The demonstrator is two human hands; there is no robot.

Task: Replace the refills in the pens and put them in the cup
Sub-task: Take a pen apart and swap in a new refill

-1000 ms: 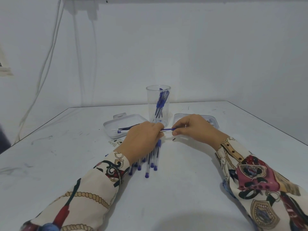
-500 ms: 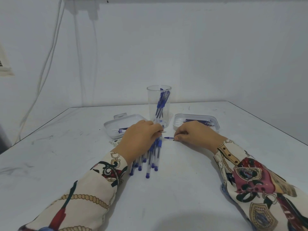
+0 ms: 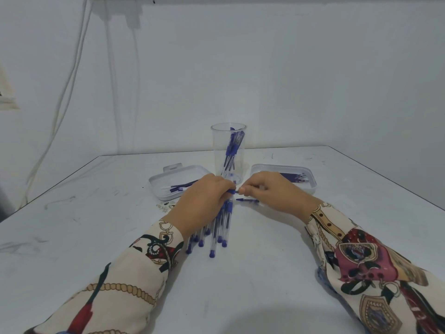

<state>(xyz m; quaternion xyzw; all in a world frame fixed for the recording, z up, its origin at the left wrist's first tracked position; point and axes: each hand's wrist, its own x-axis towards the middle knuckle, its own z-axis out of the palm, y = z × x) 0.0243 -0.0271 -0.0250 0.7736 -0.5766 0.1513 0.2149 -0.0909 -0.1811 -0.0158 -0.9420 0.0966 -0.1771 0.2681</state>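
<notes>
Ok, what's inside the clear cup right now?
The clear cup holds several blue-capped pens, which lean toward its right wall. How many cannot be told, since they overlap. The cup's base is partly hidden behind the hands, so whether anything else lies at the bottom cannot be seen.

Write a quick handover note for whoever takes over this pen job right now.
Left hand grips a pen at its tip end; right hand pinches that tip, over the loose pens. A cap lies on the table beside the right hand.
Cup behind the hands already holds several pens.
Left tray and right tray hold refills; which are new, I cannot tell.
Left: finish this pen, then the loose ones.
</notes>
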